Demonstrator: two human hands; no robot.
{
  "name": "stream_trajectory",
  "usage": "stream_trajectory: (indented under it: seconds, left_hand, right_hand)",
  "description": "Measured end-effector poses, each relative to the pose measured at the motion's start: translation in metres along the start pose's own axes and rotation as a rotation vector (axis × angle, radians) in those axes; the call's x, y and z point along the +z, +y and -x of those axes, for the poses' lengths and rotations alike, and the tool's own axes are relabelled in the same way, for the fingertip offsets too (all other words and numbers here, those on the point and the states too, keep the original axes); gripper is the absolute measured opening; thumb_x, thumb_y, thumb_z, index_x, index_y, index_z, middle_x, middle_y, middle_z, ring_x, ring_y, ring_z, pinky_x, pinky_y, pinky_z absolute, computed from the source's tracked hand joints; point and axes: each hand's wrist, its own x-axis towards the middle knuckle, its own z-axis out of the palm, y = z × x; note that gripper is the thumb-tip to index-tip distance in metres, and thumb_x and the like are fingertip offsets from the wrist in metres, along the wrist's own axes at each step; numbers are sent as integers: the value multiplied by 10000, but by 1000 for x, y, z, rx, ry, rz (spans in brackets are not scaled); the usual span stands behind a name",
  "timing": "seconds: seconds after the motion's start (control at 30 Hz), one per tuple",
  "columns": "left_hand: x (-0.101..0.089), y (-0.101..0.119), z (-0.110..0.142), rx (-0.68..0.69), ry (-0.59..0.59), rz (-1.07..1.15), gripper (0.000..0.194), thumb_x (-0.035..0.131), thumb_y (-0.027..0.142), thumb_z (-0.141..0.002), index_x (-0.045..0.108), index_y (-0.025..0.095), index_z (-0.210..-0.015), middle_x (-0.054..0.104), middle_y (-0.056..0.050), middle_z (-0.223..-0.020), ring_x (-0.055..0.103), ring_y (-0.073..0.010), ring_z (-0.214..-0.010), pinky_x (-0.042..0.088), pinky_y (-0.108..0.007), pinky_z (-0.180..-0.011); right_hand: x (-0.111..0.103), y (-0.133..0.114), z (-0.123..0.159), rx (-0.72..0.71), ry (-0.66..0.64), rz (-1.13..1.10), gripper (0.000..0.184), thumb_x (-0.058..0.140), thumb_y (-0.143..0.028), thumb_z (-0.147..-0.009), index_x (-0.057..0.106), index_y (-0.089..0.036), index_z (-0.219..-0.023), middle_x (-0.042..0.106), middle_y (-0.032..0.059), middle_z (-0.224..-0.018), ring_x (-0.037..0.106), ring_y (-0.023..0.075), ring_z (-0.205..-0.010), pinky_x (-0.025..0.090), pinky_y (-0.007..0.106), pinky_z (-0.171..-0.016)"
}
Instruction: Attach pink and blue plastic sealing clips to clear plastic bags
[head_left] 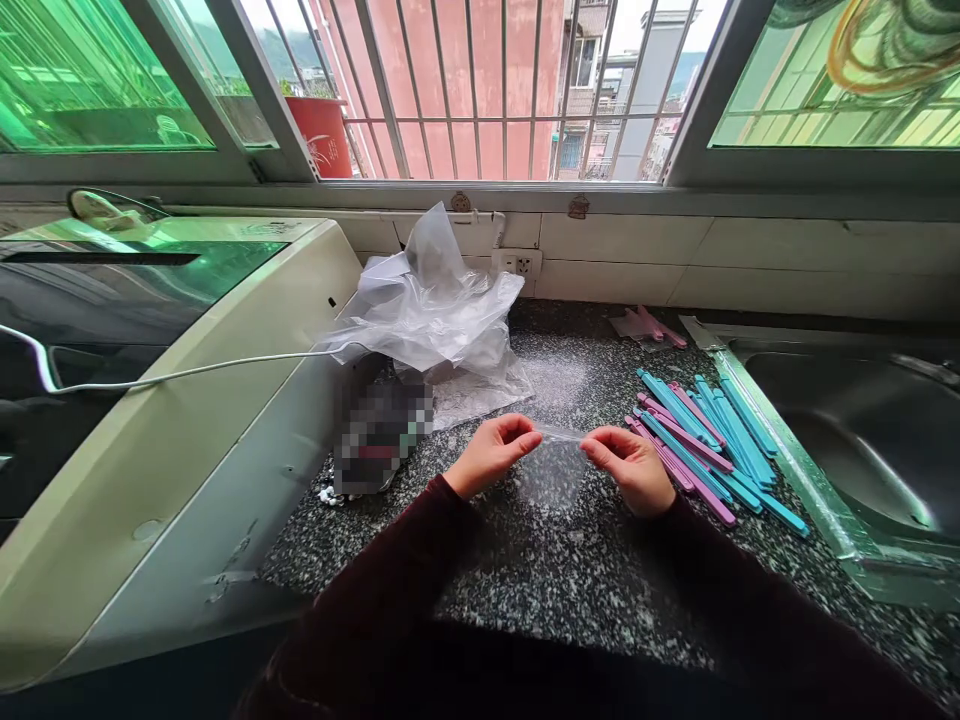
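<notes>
Between my two hands stretches a small clear plastic bag (556,434), its top edge pulled taut over the speckled counter. My left hand (495,452) pinches its left end between thumb and fingers. At the other end my right hand (628,466) has a like pinch on it. Just right of that hand lies a loose pile of flat strips, some blue (739,435) and some pink-purple (679,462). Behind my left hand is a crumpled heap of larger clear plastic bags (442,310).
On the left stands a pale appliance (247,400) with a white cable (195,370) across it. A phone-like dark object (382,440), blurred out, lies beside it. A steel sink (847,440) is at right. Small pink pieces in plastic (651,326) lie near the wall socket (519,265).
</notes>
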Motion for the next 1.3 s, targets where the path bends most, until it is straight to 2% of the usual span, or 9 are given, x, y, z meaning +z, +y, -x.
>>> stream_trajectory:
  seconds: [0.1, 0.3, 0.4, 0.63, 0.83, 1.07, 1.3]
  left_hand:
    - [-1, -2, -1, 15, 51, 18, 320, 630, 443, -678, 556, 134, -645, 487, 22, -584, 408, -91, -569, 330, -222, -545]
    - [3, -2, 0, 36, 26, 2, 305, 635, 422, -670, 570, 129, -618, 487, 18, -560, 407, -90, -560, 328, -222, -535]
    - [6, -1, 2, 56, 15, -15, 283, 629, 396, -672, 566, 130, -598, 483, 14, -552, 407, -92, -554, 326, -226, -531]
    - [7, 0, 2, 79, 22, -37, 252, 587, 363, -699, 526, 140, -600, 462, 21, -567, 398, -93, -563, 324, -227, -545]
    - [7, -2, 2, 53, -46, -60, 236, 605, 357, -697, 541, 133, -660, 462, 23, -595, 385, -88, -564, 309, -221, -537]
    - [6, -2, 2, 96, 25, -96, 225, 586, 328, -704, 521, 129, -623, 473, 16, -597, 400, -91, -578, 321, -225, -559]
    - [5, -2, 1, 41, -23, -103, 192, 594, 313, -684, 539, 132, -653, 459, 26, -605, 395, -87, -573, 321, -219, -550]
  right_hand:
    - [1, -1, 1, 15, -15, 21, 358, 630, -527, -655, 581, -173, -628, 480, -22, -543, 412, 100, -514, 369, 243, -490]
    - [0, -2, -1, 33, -141, 60, 367, 623, -526, -651, 588, -177, -763, 582, 9, -663, 522, 133, -605, 440, 265, -572]
    - [1, -5, 0, 30, -176, 112, 325, 620, -486, -665, 593, -171, -743, 594, 13, -666, 531, 133, -609, 447, 266, -587]
    - [3, -2, 2, -45, -100, 158, 273, 574, -434, -713, 569, -169, -649, 561, 8, -613, 498, 126, -576, 426, 262, -569]
    - [4, -1, 3, -100, -114, 223, 259, 560, -414, -735, 571, -173, -641, 565, 10, -599, 503, 129, -571, 429, 257, -555]
    - [3, 1, 4, -126, -39, 229, 237, 567, -398, -742, 592, -167, -690, 594, 20, -627, 531, 135, -586, 456, 255, -567]
    - [4, 3, 4, -151, -47, 243, 222, 565, -379, -754, 582, -172, -673, 580, 12, -611, 528, 131, -576, 453, 251, -561]
